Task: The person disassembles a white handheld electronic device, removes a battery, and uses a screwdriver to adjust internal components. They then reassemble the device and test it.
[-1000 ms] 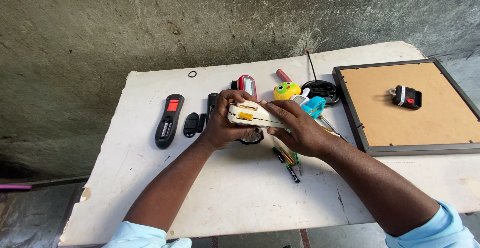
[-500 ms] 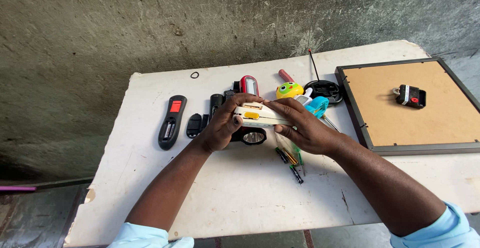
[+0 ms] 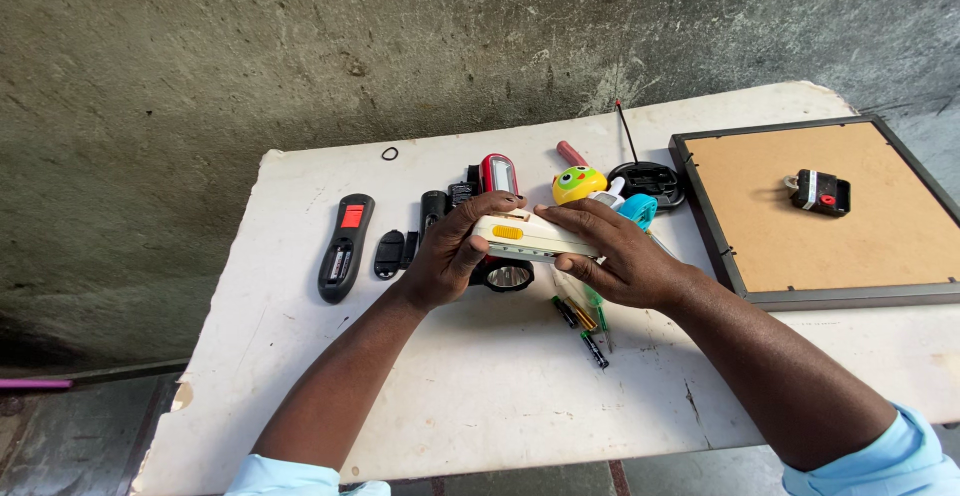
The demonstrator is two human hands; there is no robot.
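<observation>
I find the cream plastic torch (image 3: 528, 237) held above the white table (image 3: 300, 376), left hand (image 3: 450, 256) and right hand (image 3: 615, 256) clasping its ends. I judge it light, rigid, smooth; hold by the long sides. Screwdrivers (image 3: 580, 314) lie beneath.

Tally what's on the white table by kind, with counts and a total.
Cream handheld device, held by left hand and right hand: 1
Black remote: 1
Small black cover: 1
Red-and-black device: 1
Torch head: 1
Yellow-green toy: 1
Round black antenna unit: 1
Screwdrivers: about 3, partly hidden
Brown framed board: 1
Black clock module: 1
Black ring: 1
Total: about 13
</observation>
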